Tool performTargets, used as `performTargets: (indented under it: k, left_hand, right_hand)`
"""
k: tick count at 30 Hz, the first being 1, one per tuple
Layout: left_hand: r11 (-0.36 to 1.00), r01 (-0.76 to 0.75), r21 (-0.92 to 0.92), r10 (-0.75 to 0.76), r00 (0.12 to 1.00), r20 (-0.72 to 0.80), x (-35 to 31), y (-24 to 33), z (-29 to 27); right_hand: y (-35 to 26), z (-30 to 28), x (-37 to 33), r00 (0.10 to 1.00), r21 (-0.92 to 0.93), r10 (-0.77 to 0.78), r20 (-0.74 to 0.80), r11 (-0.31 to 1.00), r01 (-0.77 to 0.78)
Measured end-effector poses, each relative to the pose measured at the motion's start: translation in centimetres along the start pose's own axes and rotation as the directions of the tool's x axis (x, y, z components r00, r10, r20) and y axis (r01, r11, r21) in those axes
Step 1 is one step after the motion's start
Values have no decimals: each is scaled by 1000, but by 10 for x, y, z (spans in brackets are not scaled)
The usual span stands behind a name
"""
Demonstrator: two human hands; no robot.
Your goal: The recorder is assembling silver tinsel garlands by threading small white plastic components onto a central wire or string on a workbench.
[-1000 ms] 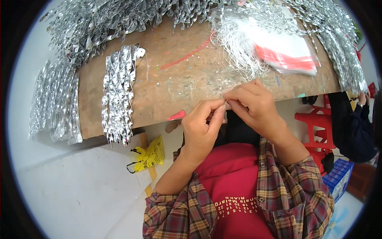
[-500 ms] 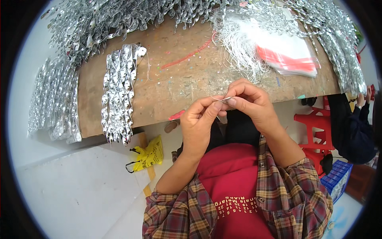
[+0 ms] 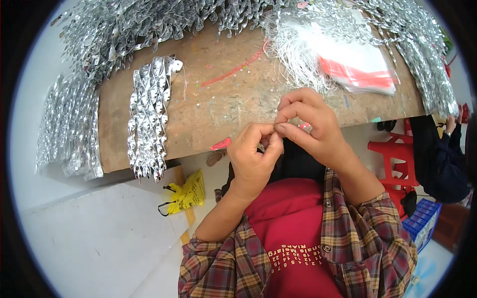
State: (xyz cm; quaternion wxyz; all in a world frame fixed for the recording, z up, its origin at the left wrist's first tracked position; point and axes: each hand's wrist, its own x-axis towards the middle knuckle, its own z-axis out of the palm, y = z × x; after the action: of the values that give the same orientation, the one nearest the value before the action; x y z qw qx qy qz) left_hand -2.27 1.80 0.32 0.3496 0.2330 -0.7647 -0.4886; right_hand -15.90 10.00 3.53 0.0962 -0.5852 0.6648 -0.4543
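My left hand (image 3: 252, 158) and my right hand (image 3: 317, 128) meet at the fingertips over the near edge of the table. Both are closed in a pinch on a thin white string, which the fingers almost wholly hide now. The thumb and index finger of my right hand press together beside my left fingertips, while its other fingers are bent and raised. On the table to the left lies a bundle of twisted silver foil strips (image 3: 148, 111), a thin string trailing beside its top. A loose heap of white strings (image 3: 300, 62) spreads beyond my right hand.
Clear plastic bags with red bands (image 3: 360, 74) lie stacked at the right of the worn brown table (image 3: 223, 102). Silver foil garlands (image 3: 144, 30) line its far edge and hang over both ends. Below are a yellow bag (image 3: 186, 193), red stools (image 3: 395, 154) and a blue crate (image 3: 421, 223).
The hands have shifted slightly, and my right fingers have lifted and spread more. The string that showed between the fingertips is now mostly out of sight.
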Motion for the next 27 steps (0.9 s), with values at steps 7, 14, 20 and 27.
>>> performTargets:
  k: [7, 14, 20, 27]
  left_hand:
    - [730, 456, -508, -395, 889, 231, 7, 8, -10]
    - [446, 606, -658, -427, 791, 439, 11, 0, -17]
    - [449, 602, -660, -447, 791, 417, 11, 7, -16]
    - [532, 537, -654, -453, 834, 316, 9, 8, -12]
  right_hand:
    - [1, 5, -11, 995, 12, -12, -98, 1000, 13]
    - [5, -1, -6, 982, -66, -176, -63, 983, 172]
    - [17, 4, -13, 995, 125, 66, -71, 990, -57]
    - [9, 7, -14, 991, 17, -105, -81, 994, 107]
